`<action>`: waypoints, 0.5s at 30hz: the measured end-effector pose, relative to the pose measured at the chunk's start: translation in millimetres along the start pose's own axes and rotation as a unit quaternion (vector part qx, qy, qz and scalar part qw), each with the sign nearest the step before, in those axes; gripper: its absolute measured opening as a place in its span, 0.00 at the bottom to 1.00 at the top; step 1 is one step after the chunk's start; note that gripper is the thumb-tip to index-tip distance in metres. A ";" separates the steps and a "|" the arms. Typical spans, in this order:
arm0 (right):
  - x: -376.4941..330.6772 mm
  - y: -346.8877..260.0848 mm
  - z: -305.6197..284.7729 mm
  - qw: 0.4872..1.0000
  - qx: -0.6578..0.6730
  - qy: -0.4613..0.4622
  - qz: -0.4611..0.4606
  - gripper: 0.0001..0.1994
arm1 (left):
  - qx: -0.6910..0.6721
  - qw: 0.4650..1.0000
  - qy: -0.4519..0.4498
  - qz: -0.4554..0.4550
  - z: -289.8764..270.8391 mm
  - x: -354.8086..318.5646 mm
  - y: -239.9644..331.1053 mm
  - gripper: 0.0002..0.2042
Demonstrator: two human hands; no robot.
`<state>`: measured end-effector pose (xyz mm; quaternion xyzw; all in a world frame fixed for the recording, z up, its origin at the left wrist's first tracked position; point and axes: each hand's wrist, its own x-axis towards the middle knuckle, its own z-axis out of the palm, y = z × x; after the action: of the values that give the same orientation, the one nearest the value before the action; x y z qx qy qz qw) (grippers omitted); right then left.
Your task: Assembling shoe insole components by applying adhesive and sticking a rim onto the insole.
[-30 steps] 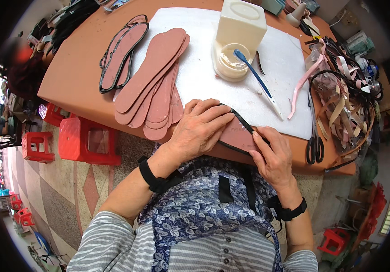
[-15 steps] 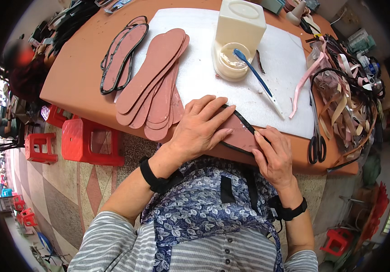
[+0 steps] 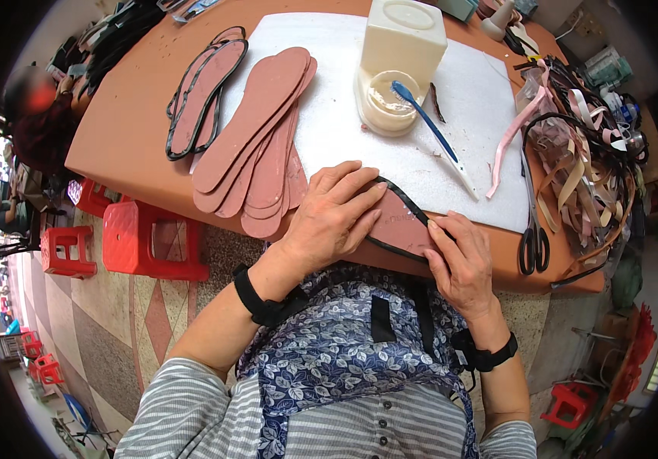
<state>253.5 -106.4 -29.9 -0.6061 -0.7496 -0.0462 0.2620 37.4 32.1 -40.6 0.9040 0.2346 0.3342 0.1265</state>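
A pink shoe insole with black edging tape along its rim lies at the table's front edge, between my hands. My left hand grips its left end, fingers laid over the top and thumb bent alongside them. At the right end, my right hand pinches the taped edge between thumb and fingers. To the left is a fanned stack of plain pink insoles. Beyond it lie several black-edged insoles.
On a white foam sheet stands a cream glue pot with a blue-and-white brush leaning in its cup. Black-handled scissors and a heap of ribbon strips lie right. Red stools stand left; a person sits beyond.
My left fingers have drawn back slightly to the left, baring more of the insole's top. My right hand keeps its pinch in nearly the same place.
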 end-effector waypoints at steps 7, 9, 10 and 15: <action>-7.5 1.1 -1.6 1.000 0.012 -0.003 0.012 0.25 | -0.064 0.996 0.045 -0.038 -0.6 -1.9 0.9 0.20; -13.8 -1.1 -6.9 1.000 0.002 -0.004 0.022 0.28 | -0.074 0.995 0.054 -0.047 -1.1 -1.3 1.4 0.21; -17.6 -1.2 -10.2 0.999 -0.009 -0.003 0.032 0.32 | -0.069 0.995 0.056 -0.047 -2.2 -0.7 1.9 0.21; -37.5 5.9 -18.0 0.997 -0.032 -0.003 0.067 0.36 | -0.063 0.995 0.060 -0.049 -2.0 -0.7 1.6 0.22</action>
<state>269.8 -144.9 -32.7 -0.6633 -0.7062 -0.0507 0.2424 36.2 30.5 -38.9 0.8599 0.2643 0.3955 0.1853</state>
